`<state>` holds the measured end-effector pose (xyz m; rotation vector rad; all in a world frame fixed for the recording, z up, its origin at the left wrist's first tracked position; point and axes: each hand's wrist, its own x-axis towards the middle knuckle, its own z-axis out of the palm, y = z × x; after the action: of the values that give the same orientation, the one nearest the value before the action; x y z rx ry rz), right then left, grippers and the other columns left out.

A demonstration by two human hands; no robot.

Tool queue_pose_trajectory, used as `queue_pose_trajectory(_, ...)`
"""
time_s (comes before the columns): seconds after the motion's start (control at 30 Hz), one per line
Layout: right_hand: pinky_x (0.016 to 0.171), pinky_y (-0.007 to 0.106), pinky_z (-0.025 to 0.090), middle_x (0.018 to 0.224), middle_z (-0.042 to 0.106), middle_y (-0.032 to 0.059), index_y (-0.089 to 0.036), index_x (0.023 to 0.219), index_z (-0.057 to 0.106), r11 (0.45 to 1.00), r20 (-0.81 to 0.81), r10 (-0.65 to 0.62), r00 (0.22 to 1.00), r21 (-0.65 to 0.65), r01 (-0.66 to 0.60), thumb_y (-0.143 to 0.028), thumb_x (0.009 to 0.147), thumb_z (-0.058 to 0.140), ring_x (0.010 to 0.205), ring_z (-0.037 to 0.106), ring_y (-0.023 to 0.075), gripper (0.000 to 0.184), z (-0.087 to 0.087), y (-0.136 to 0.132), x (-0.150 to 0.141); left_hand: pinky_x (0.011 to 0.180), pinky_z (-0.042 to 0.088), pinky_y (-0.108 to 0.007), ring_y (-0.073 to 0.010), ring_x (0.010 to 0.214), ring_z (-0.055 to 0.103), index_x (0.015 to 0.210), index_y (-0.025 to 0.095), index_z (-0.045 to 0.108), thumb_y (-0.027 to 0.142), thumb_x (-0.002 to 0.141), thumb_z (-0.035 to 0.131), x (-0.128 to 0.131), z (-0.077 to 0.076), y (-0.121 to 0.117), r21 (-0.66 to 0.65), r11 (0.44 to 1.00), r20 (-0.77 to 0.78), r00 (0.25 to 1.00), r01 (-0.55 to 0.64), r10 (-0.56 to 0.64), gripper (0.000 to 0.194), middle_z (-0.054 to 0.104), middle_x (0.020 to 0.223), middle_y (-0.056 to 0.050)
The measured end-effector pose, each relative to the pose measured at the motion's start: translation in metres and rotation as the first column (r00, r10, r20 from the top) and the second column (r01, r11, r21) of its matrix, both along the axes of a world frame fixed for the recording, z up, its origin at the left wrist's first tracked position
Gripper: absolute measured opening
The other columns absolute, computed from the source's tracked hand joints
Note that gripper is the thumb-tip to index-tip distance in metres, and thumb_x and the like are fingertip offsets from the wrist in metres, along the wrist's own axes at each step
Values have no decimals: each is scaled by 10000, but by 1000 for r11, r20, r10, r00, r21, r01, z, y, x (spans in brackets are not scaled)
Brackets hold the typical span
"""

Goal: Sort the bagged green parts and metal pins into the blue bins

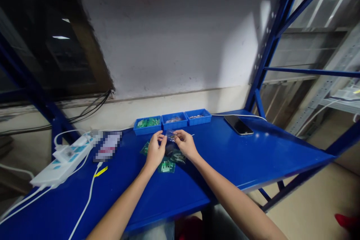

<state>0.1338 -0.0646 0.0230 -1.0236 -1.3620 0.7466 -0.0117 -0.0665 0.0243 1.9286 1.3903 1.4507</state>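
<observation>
Between my hands is a small clear plastic bag (170, 134), held just above the table. My left hand (156, 150) pinches its left edge with thumb and fingers. On the other side my right hand (186, 144) is closed at the bag's right edge, and a thin light-coloured piece (192, 134) sticks out beside its fingers. Below the hands lie small green packets (166, 165) with pale pieces inside, another green packet (145, 148) by my left hand, and a packet with light parts (179, 156) under my right wrist. What the clear bag contains is too small to tell.
At the back stand three blue trays: one with green packets (147, 123), a middle one with clear bags (173, 119), one with thin metal pieces (197, 116). A phone (238, 125) lies right. A power strip (64, 161) and white cables (89, 195) occupy the left.
</observation>
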Motion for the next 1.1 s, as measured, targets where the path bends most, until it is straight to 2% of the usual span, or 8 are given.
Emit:
queue_pose_trajectory(0.1, 549, 249, 404, 620, 584, -18, -177, 908, 586, 1000, -17, 18, 1000, -6, -18, -239, 693, 516, 553, 520, 135, 234, 1, 0, 0, 770, 454, -316, -207, 919, 587, 1116, 158, 544, 415, 815, 527, -1, 2, 2, -187, 980, 182, 983, 71, -36, 396, 628, 993, -92)
queue_pose_trajectory(0.23, 560, 241, 411, 629, 586, -26, -191, 857, 541, 997, -75, 69, 995, -39, -72, -258, 682, 552, 591, 554, 138, 188, 0, 0, -1, 629, 432, -253, -208, 844, 604, 968, 153, 605, 435, 753, 590, -1, 5, 0, -348, 901, 315, 937, 259, -148, 355, 650, 901, -78)
queue_pose_trajectory(0.47, 556, 238, 402, 603, 580, -7, -170, 731, 592, 982, -69, 146, 987, -109, -153, -424, 770, 559, 565, 532, 120, 258, 4, -5, -4, 638, 412, -240, -170, 743, 576, 806, 164, 612, 406, 786, 571, -5, 5, 0, -176, 972, 268, 957, 157, -106, 246, 627, 769, -32)
queue_pose_trajectory(0.6, 488, 226, 369, 553, 574, 4, -156, 772, 602, 943, -293, 165, 942, -233, -237, -530, 785, 517, 506, 519, 116, 384, 9, -8, -5, 689, 421, -246, -169, 787, 579, 820, 174, 597, 367, 818, 545, -6, 6, 0, -72, 987, 208, 970, 142, -124, 200, 624, 813, -30)
queue_pose_trajectory(0.73, 531, 222, 385, 597, 605, -9, -168, 810, 592, 918, -466, 212, 859, -207, -338, -367, 641, 692, 540, 536, 110, 280, 11, -8, -2, 655, 429, -233, -172, 833, 573, 824, 179, 611, 318, 805, 565, -4, 8, -2, -17, 988, 134, 980, 152, -149, 147, 594, 884, -40)
queue_pose_trajectory(0.87, 549, 222, 381, 611, 597, -20, -169, 777, 599, 927, -506, 237, 830, -139, -349, -220, 585, 662, 571, 537, 111, 208, 12, -7, -1, 660, 437, -236, -178, 877, 572, 821, 185, 637, 295, 804, 551, -3, 7, -2, -11, 988, 154, 977, 153, -149, 141, 592, 932, -49)
queue_pose_trajectory(1.0, 562, 228, 385, 594, 547, -49, -180, 799, 568, 965, -400, 175, 900, -113, -238, -190, 584, 621, 562, 515, 111, 222, 12, -8, -3, 587, 415, -230, -166, 772, 590, 993, 186, 625, 369, 782, 572, -3, 3, 2, -204, 953, 338, 930, 224, -146, 284, 637, 885, -47)
queue_pose_trajectory(1.1, 604, 242, 398, 635, 552, -42, -187, 854, 560, 986, -285, 137, 949, -47, -157, -206, 629, 582, 599, 522, 121, 227, 11, -9, -4, 531, 397, -231, -152, 650, 584, 1029, 154, 610, 493, 784, 526, -2, 2, 4, -402, 826, 585, 805, 394, -100, 427, 641, 770, -52)
